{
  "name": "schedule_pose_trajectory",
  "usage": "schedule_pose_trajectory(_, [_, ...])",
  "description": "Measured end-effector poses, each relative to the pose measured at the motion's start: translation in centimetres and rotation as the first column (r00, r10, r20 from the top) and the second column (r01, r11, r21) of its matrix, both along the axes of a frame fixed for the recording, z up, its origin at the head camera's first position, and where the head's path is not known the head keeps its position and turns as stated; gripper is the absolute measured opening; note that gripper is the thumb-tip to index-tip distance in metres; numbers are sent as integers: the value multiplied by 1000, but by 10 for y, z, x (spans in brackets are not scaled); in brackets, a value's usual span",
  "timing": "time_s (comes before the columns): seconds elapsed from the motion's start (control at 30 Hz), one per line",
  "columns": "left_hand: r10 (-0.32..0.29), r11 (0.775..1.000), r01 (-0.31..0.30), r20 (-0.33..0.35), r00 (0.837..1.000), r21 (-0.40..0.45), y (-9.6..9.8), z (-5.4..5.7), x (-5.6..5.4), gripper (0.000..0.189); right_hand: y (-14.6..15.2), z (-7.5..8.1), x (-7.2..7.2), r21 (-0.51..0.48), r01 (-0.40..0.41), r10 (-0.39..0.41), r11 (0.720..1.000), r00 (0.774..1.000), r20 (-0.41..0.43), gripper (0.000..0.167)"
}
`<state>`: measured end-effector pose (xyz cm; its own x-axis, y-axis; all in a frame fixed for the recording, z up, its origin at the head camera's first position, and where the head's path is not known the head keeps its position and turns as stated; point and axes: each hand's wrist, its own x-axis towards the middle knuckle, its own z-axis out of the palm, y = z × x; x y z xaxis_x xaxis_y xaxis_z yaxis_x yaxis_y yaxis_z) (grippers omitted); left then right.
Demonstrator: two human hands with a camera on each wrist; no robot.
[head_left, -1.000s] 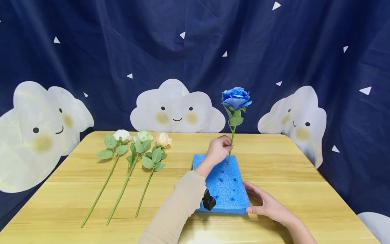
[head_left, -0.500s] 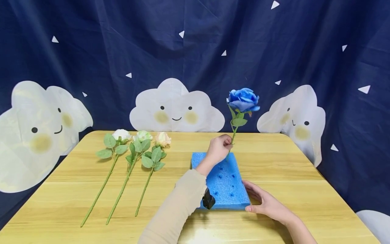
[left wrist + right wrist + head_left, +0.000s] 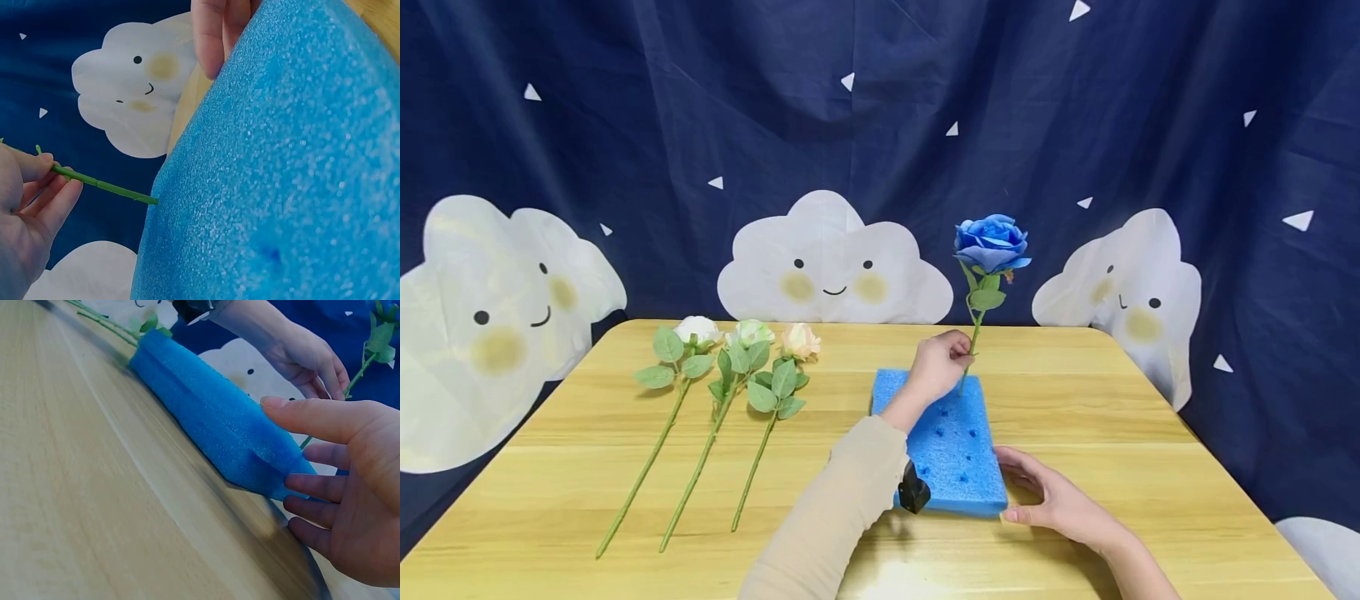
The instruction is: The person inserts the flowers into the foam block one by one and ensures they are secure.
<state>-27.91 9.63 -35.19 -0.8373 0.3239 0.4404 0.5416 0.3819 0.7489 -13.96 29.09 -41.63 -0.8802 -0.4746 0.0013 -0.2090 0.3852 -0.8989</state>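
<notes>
A blue artificial rose (image 3: pixel 991 243) stands nearly upright, leaning a little right, over the far part of a blue foam block (image 3: pixel 955 458). My left hand (image 3: pixel 937 367) pinches its green stem (image 3: pixel 119 187) between thumb and fingertips. In the left wrist view the stem's cut end lies at the block's edge; whether it is in the foam I cannot tell. Several small dark holes dot the block's top. Along the block's right side lies my right hand (image 3: pixel 1051 498), thumb at the near corner and fingers loosely spread. In the right wrist view this hand (image 3: pixel 350 481) overlaps the block's end; firm contact is unclear.
Left on the wooden table (image 3: pixel 1075 400) lie a white rose (image 3: pixel 698 330), a pale green rose (image 3: pixel 751 333) and a peach rose (image 3: pixel 801 341), stems toward me. A dark blue curtain (image 3: pixel 880 100) with clouds hangs behind. Part of the foam is hidden under my left forearm.
The foam block has shifted slightly away and left at its near end. The blue rose's head swung right, then a little back left. My left hand keeps its pinch on the stem.
</notes>
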Motion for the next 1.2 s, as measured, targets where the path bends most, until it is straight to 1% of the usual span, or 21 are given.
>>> schedule_pose_trajectory(0.13, [-7, 1000, 7, 1, 1000, -7, -2, 1, 0, 4, 0, -2, 0, -10, 2, -2, 1000, 1000, -18, 70])
schedule_pose_trajectory(0.3, [-1, 999, 1, -6, 1000, -39, -2, 1, 0, 4, 1, -2, 0, -6, 6, -6, 1000, 999, -39, 69])
schedule_pose_trajectory(0.6, [9, 999, -9, 6, 1000, -47, 0, -2, 0, 4, 1, -3, 0, 3, 4, -4, 1000, 999, -42, 70])
schedule_pose_trajectory(0.7, [16, 998, -15, 10, 1000, -65, 0, -4, 0, 3, 1, -2, 0, 6, 7, -6, 1000, 999, -40, 69])
schedule_pose_trajectory(0.8, [24, 996, -21, 27, 999, -88, 0, -5, 1, 4, 1, -2, -1, 10, 11, -11, 1000, 999, -39, 68])
schedule_pose_trajectory(0.93, [22, 994, -18, 31, 999, -105, -1, -7, 3, 5, 2, -2, -1, 17, 13, -13, 1000, 999, -44, 68])
schedule_pose_trajectory(1.03, [24, 994, -22, 19, 1000, -111, -1, -12, 3, 4, 2, -4, -1, 10, 6, -6, 1000, 999, -51, 68])
schedule_pose_trajectory(1.07, [28, 993, -26, 19, 999, -118, -1, -14, 2, 4, 2, -4, 0, 6, 8, -8, 1000, 999, -42, 68])
schedule_pose_trajectory(1.13, [31, 991, -28, 19, 999, -128, -2, -17, 2, 4, 2, -5, 0, -2, -2, 2, 1000, 999, -51, 68])
schedule_pose_trajectory(1.2, [32, 992, -29, 24, 999, -124, -2, -18, 1, 4, 2, -5, 0, -3, -2, 2, 1000, 999, -49, 68])
